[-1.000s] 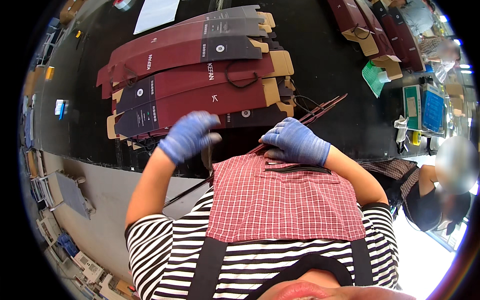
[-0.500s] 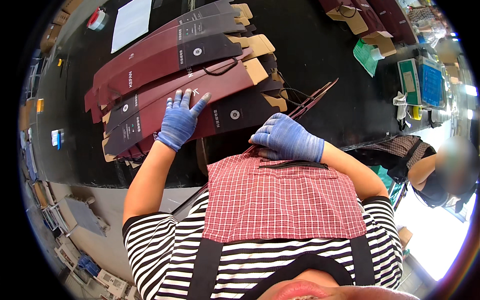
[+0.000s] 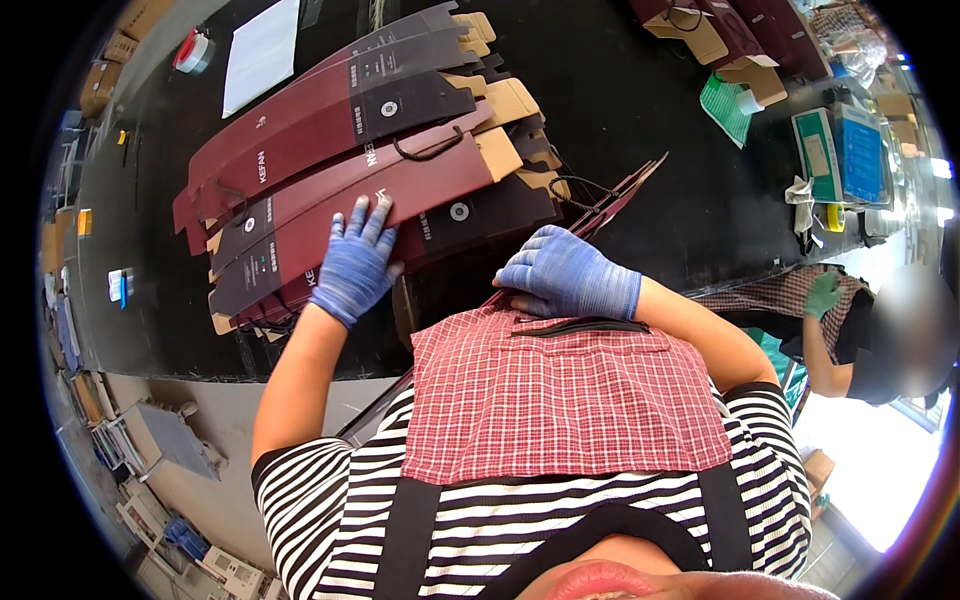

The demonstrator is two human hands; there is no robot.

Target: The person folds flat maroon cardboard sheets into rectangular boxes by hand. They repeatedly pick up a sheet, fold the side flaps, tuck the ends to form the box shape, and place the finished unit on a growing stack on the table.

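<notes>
A fanned stack of flat, dark red and black folded paper bags with cord handles lies on the black table. My left hand, in a blue knit glove, rests palm down with fingers spread on the nearest bag of the stack. My right hand, also in a blue glove, holds the lower end of another flat dark red bag that slants up to the right, just above my red checked apron bib.
A white sheet and a red tape roll lie at the far left of the table. More flat bags, a green item and blue-green boxes sit at the far right. Another person with a green glove stands at right.
My left hand has reached forward from near my chest and settled flat on the bag stack. My right hand stays on the slanted bag near the apron.
</notes>
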